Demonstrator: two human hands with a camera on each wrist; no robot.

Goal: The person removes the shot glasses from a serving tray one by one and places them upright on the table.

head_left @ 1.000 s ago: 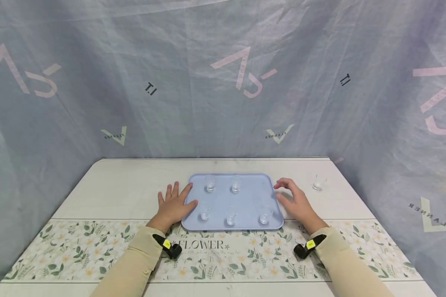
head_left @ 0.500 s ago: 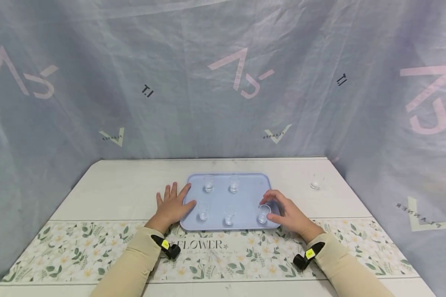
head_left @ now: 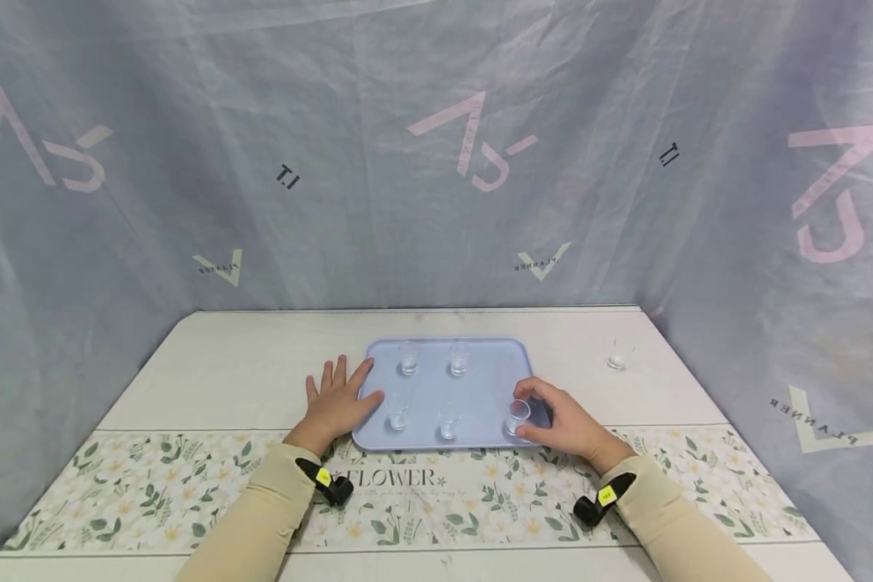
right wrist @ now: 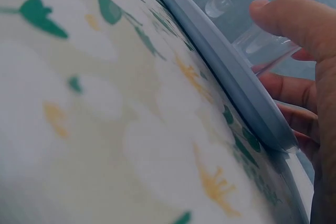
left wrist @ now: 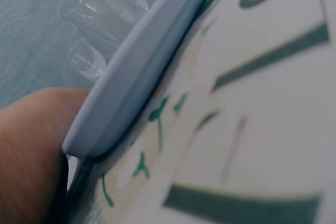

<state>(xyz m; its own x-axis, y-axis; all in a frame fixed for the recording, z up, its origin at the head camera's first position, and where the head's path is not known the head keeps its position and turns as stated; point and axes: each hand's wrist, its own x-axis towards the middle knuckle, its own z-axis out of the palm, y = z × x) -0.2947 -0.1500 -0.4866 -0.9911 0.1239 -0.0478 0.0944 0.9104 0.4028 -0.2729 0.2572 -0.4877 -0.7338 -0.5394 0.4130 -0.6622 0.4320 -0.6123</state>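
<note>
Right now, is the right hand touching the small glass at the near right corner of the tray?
Touching. The right wrist view shows the thumb and fingers of the right hand curled round the glass above the tray rim.

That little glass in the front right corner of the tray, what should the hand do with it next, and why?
Probably lift it straight up a little. The right hand already curls its fingers round the small glass, which stands upright on the blue tray near its front right corner. The left hand rests flat at the tray's left edge, seemingly steadying it, and the neighbouring glass stands apart.
</note>
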